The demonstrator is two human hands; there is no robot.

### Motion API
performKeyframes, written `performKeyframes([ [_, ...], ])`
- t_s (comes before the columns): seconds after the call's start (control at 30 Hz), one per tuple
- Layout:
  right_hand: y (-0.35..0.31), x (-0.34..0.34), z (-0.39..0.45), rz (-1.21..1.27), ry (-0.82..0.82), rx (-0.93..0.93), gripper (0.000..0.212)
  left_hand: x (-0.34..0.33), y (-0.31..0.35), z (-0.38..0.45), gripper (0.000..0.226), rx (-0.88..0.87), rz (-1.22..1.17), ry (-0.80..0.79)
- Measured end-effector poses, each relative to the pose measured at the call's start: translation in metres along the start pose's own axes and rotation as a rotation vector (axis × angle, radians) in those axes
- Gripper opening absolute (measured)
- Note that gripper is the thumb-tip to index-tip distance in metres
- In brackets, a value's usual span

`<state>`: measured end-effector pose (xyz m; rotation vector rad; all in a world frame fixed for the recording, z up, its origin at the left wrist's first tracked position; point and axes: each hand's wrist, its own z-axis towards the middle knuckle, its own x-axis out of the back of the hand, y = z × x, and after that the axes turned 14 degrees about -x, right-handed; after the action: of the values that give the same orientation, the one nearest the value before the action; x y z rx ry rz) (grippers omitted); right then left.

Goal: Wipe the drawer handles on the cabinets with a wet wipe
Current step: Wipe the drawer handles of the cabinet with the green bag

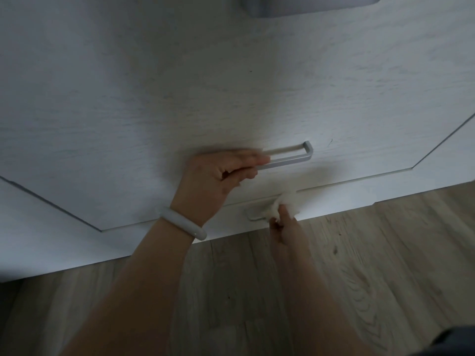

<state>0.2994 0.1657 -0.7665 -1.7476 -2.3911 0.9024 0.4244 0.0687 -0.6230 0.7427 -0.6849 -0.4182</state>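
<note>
Drawer handles show twice on the pale cabinet [180,104] in the head view: an upper handle [290,158], a silver bar on the wide drawer front, and a lower handle [253,214] on the narrow drawer just above the wood floor [372,253]. Gripping the left part of the upper handle is the left hand [216,181], fingers curled over the bar with the thumb beneath, blurred at the tips; a pale bangle [183,223] sits on its wrist. Lower down, the right hand [284,227] pinches a bunched white wet wipe [279,205] in its fingertips, pressing it against the right part of the lower handle, which the wipe partly hides
</note>
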Motion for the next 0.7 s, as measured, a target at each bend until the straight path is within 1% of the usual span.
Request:
performKeyframes([
  [0.07,0.009,-0.006,-0.006,-0.104,-0.022,-0.020,0.032,0.000,0.000,0.001,0.024,0.010,-0.013,0.003],
  [0.13,0.014,-0.011,-0.010,-0.151,-0.020,-0.032,0.033,-0.001,0.000,0.001,0.024,0.010,-0.008,0.003],
  [0.17,0.013,-0.011,-0.011,-0.103,-0.020,-0.031,0.036,-0.001,-0.001,0.000,0.024,0.008,-0.002,0.004],
  [0.23,0.006,-0.003,-0.005,0.111,-0.026,-0.069,0.044,0.000,-0.002,0.000,0.023,0.007,-0.004,0.009],
  [0.27,0.001,0.004,0.000,0.220,-0.041,-0.074,0.042,0.000,-0.002,0.000,0.023,0.010,-0.013,0.014],
  [0.3,-0.005,0.009,0.001,0.346,-0.034,-0.039,0.035,-0.001,-0.003,0.000,0.023,0.011,-0.020,0.020],
  [0.33,-0.009,0.012,0.002,0.364,-0.027,0.004,0.032,-0.002,-0.003,-0.001,0.023,0.010,-0.020,0.022],
  [0.37,-0.010,0.014,0.000,0.348,-0.018,0.051,0.032,-0.003,-0.003,-0.001,0.023,0.013,-0.018,0.022],
  [0.43,-0.007,0.011,-0.002,0.172,0.026,0.114,0.029,-0.003,-0.003,-0.001,0.022,0.019,-0.029,0.021],
  [0.5,-0.004,0.002,-0.009,0.125,0.032,0.092,0.020,-0.002,-0.003,0.000,0.023,0.028,-0.041,0.022],
  [0.57,-0.003,-0.001,-0.009,0.135,0.020,0.079,0.012,-0.001,-0.001,-0.002,0.024,0.085,-0.150,0.052],
  [0.63,-0.007,0.000,-0.007,0.163,-0.005,0.074,0.004,-0.005,0.001,-0.009,0.024,0.175,-0.395,0.147],
  [0.7,-0.014,0.002,-0.006,0.141,0.000,0.058,0.007,-0.005,0.004,-0.019,0.024,0.292,-0.693,0.222],
])
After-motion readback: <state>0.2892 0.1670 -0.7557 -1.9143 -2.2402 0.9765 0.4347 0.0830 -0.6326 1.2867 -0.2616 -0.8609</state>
